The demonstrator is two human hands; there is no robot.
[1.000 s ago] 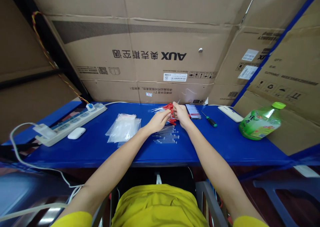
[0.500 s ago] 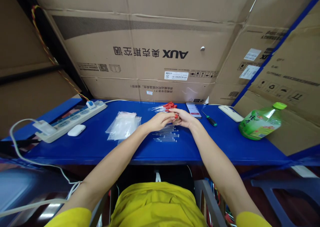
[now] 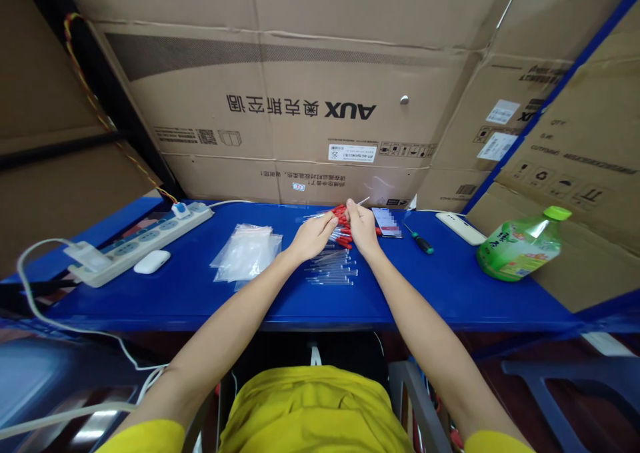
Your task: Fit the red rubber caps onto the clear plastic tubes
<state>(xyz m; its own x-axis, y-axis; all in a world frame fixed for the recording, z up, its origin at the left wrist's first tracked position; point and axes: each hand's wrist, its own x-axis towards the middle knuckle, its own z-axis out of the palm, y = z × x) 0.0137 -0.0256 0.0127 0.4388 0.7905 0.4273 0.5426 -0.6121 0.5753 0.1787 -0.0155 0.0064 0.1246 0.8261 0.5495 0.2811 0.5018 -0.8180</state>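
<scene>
two bare hands meet over the far middle of the blue tabletop (image 3: 320, 312). the right hand (image 3: 364, 228) has its fingers curled closed round a thin pale shaft (image 3: 364, 200), which pokes out toward the far right. the left hand (image 3: 314, 235) sits just beside it, fingers bent inward with the thumb close against them; i cannot tell what they pinch. the red-ended clear sticks (image 3: 345, 241) lie in a loose pile under and between both hands. nearer, just below that pile, clear tubes (image 3: 333, 270) lie roughly side by side. to the left is a stack of clear plastic bags (image 3: 247, 258). to the right come a phone (image 3: 384, 221), a green-and-black screwdriver (image 3: 423, 243) and a green bottle (image 3: 520, 245).
</scene>
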